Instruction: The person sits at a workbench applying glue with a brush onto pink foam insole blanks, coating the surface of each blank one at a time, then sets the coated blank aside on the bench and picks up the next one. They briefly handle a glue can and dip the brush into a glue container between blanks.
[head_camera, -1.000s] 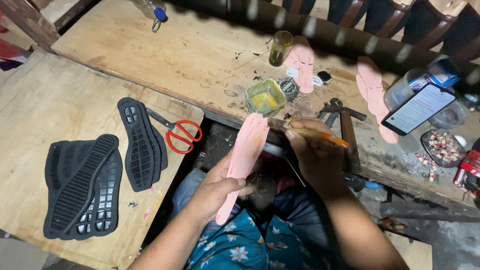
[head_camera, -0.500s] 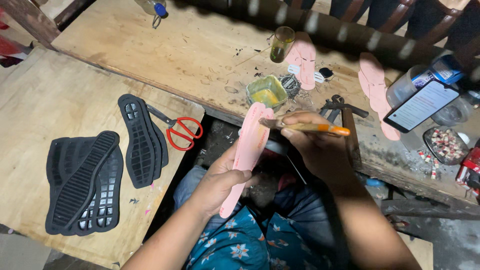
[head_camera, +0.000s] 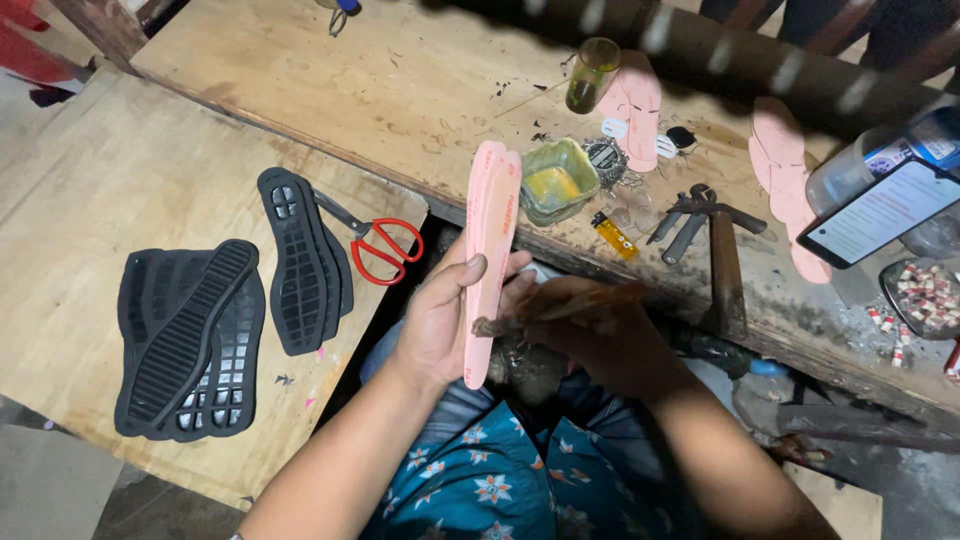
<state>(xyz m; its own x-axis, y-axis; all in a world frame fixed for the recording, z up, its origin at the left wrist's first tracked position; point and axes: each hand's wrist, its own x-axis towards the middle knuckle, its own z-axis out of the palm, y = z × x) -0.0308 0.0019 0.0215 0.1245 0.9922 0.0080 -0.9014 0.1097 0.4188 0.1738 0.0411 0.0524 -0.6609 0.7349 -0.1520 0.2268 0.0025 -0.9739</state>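
Here, at the left of the frame, a stack of black rubber outsoles (head_camera: 188, 342) lies tread-up on the lower wooden board (head_camera: 110, 190), with a second pair (head_camera: 303, 262) just to its right, all flat and apart from the hands, probably parked as stock. Red-handled scissors (head_camera: 383, 247) lie touching the second pair's right edge, handles toward the person, likely for easy pickup.

Centre frame: the left hand (head_camera: 445, 320) is closed around a pair of pink insoles (head_camera: 489, 250) held together on edge, thumb across the near face, fingers behind. The insoles stand nearly upright over the lap, upper tips level with the workbench (head_camera: 400, 90) edge, seemingly so that one long side faces the other hand. The right hand (head_camera: 600, 335) is closed on a brush (head_camera: 560, 312) with an orange-brown handle; its dark tip meets the insoles' lower half. The hand is motion-blurred, so the finger grip cannot be told exactly.

Upper centre, on the bench: a small green tub of yellowish paste (head_camera: 558, 180), near the brush hand, presumably within dipping reach. Beside it a yellow lighter (head_camera: 613, 232), a glass of dark liquid (head_camera: 591, 72), more pink insoles (head_camera: 633, 108).

Right: pincers (head_camera: 690, 215), a hammer (head_camera: 725, 270), further pink insoles (head_camera: 785, 180), a phone (head_camera: 880, 212) propped screen-up.
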